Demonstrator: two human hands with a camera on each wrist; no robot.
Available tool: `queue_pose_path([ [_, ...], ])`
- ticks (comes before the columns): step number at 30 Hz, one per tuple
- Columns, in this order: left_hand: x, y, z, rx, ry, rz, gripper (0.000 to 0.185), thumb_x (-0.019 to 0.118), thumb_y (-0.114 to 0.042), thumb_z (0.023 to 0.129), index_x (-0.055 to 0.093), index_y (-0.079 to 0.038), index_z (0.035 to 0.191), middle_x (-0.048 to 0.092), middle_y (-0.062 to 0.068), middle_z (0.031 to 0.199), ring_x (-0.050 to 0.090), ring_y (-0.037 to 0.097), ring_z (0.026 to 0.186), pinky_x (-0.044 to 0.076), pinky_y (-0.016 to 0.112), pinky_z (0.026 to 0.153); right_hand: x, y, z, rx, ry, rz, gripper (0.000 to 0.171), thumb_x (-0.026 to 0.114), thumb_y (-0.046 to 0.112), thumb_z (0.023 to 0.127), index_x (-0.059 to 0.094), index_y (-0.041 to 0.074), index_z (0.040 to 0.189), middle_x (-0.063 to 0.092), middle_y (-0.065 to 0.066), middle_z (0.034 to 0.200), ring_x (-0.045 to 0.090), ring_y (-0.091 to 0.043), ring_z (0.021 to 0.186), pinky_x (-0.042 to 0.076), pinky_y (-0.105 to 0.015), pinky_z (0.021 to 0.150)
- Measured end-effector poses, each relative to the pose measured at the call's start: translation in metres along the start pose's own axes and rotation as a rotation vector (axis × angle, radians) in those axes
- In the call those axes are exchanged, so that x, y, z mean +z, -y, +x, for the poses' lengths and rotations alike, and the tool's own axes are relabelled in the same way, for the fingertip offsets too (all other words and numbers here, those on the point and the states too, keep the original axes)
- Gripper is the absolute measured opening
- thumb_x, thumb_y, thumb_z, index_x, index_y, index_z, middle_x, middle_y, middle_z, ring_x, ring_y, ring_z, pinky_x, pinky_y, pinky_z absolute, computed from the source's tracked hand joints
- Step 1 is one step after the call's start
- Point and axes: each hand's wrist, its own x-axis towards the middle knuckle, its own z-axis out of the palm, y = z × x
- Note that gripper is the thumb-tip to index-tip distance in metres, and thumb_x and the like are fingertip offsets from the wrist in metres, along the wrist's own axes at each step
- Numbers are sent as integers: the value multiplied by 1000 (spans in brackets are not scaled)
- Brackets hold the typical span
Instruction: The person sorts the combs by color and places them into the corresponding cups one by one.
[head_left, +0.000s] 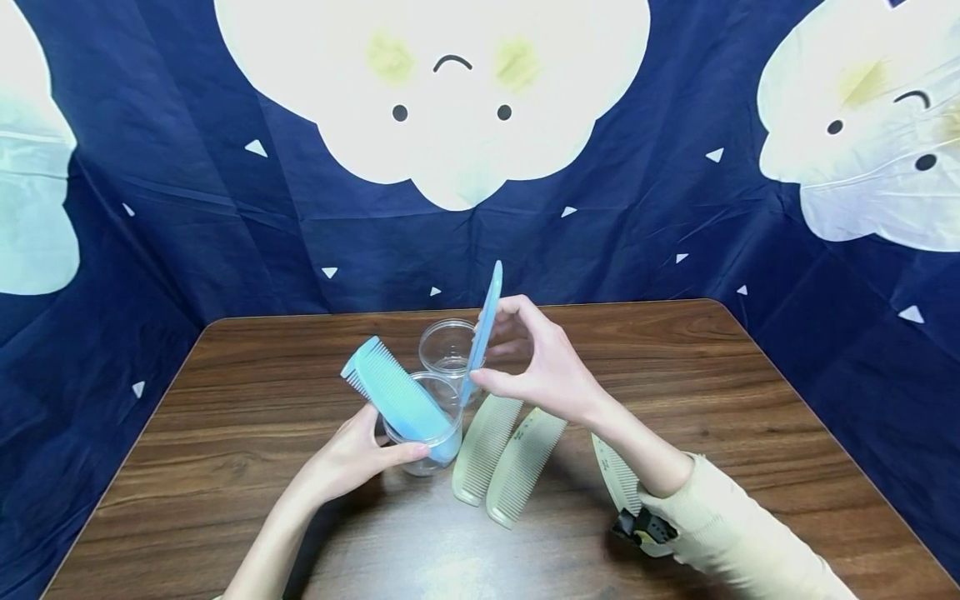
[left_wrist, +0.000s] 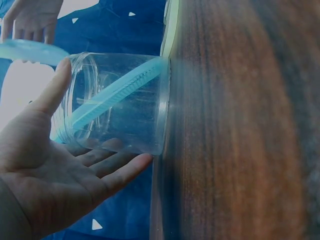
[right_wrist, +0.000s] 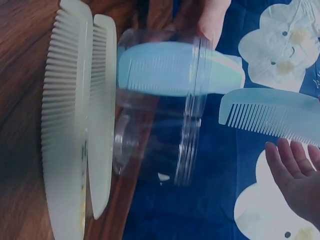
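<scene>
Brown wood is covering the counter point(head_left: 285, 375). The left grip point(head_left: 352, 458) is curling round the front cup point(left_wrist: 132, 120), while the right grip point(head_left: 547, 367) is pinching a blue comb point(head_left: 483, 329) just above the cups' rims. If bumped by that comb, the front cup could be tipping over, because its load is leaning out. It is holding at least one slanting comb point(head_left: 397, 392); the back cup point(head_left: 435, 354) is showing none.
</scene>
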Motion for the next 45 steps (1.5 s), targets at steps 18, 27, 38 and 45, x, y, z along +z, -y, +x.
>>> queue_pose_path([
  [18, 3, 0, 3, 19, 1, -10, 81, 83, -43, 85, 41, -19, 150, 63, 3, 140, 59, 21, 130, 54, 38, 104, 39, -15, 8, 57, 42, -166, 60, 88, 19, 80, 57, 13, 131, 68, -1, 117, 69, -19, 110, 59, -34, 96],
  [27, 2, 0, 3, 12, 1, 3, 72, 83, -42, 85, 49, -19, 145, 67, 2, 134, 63, 20, 125, 54, 37, 103, 38, -16, 4, 79, 37, -206, 64, 87, 22, 82, 56, 19, 138, 68, -1, 119, 69, -21, 115, 58, -40, 98],
  [38, 1, 1, 2, 11, -34, 49, 70, 85, -44, 83, 54, -18, 140, 71, 1, 125, 66, 17, 119, 55, 34, 98, 30, -19, -3, 83, 27, -312, 59, 85, 25, 84, 58, 15, 136, 71, 2, 115, 67, -13, 112, 58, -40, 92],
  [45, 1, 0, 1, -13, -70, 68, 72, 87, -47, 80, 55, -19, 138, 72, 0, 122, 66, 18, 119, 55, 37, 99, 20, -24, -10, 98, 19, -293, 57, 84, 21, 86, 58, 15, 136, 69, -1, 116, 70, -20, 109, 58, -36, 97],
])
